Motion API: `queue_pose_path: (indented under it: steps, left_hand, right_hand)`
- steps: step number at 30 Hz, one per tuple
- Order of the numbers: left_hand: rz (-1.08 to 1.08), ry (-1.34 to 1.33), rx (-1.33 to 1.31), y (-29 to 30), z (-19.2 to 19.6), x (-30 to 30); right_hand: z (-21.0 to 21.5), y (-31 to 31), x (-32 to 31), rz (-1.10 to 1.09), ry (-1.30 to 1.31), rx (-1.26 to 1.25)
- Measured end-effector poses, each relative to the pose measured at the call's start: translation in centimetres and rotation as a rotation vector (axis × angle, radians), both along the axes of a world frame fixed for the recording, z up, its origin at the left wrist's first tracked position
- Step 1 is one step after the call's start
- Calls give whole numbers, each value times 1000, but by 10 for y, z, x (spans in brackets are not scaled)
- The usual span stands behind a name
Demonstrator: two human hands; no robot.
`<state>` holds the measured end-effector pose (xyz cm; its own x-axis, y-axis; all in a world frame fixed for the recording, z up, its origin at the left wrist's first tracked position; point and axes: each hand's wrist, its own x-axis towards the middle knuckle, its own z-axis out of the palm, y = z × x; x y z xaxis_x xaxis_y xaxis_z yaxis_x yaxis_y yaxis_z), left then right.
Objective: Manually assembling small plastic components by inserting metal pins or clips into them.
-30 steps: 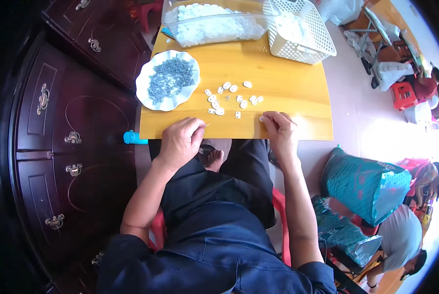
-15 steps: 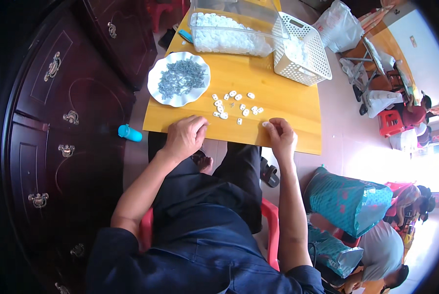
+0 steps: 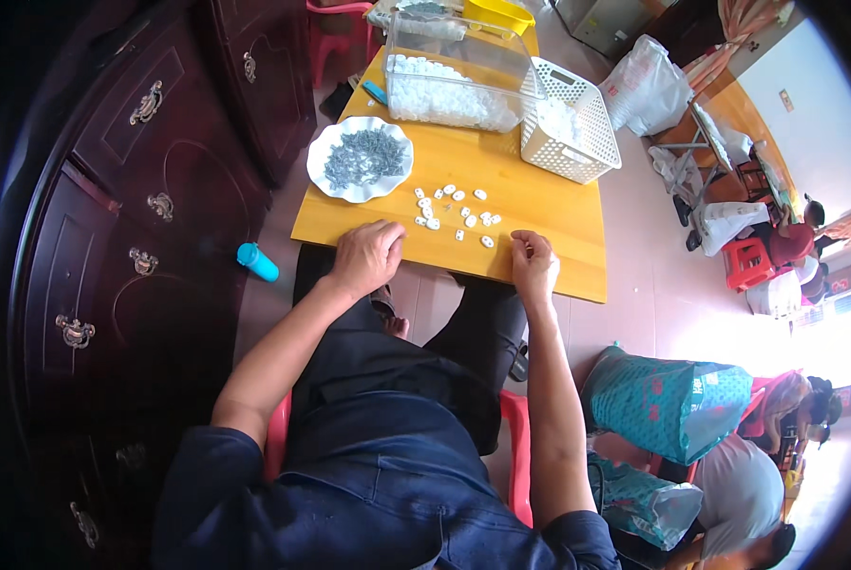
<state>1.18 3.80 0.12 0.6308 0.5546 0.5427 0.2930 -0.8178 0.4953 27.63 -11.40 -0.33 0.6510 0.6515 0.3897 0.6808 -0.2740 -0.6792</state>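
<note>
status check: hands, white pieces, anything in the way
Left hand curled at table edge, grip unclear. Right hand curled, grip unclear, one white piece to its left. Other pieces scattered farther out. Wavy plate left of pieces, out of the way.

The wooden table (image 3: 501, 166) bears a scalloped dish (image 3: 317, 169), clear bin (image 3: 509, 112), perforated basket (image 3: 560, 160) and white pieces (image 3: 465, 211).

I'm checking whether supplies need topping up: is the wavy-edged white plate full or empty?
Partly full: small grey pieces cover much of the middle of the white plate, while its wavy rim shows bare.
</note>
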Motion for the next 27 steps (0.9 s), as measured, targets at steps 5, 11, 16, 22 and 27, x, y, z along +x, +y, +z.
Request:
queue_pose_path:
  steps: [5, 11, 16, 22, 27]
  left_hand:
    - [-17, -30, 1, -10, 1, 4]
    - [13, -63, -9, -11, 2, 17]
    - [19, 5, 48, -1, 1, 23]
    - [33, 57, 93, 5, 1, 34]
    - [28, 87, 128, 8, 3, 48]
  right_hand:
    - [1, -9, -5, -31, -3, 91]
    - [1, -26, -33, -58, 142, 100]
    - [0, -42, -62, 34, 380, 162]
    - [-10, -54, -70, 96, 495, 199]
    - [-27, -56, -69, 116, 568, 222]
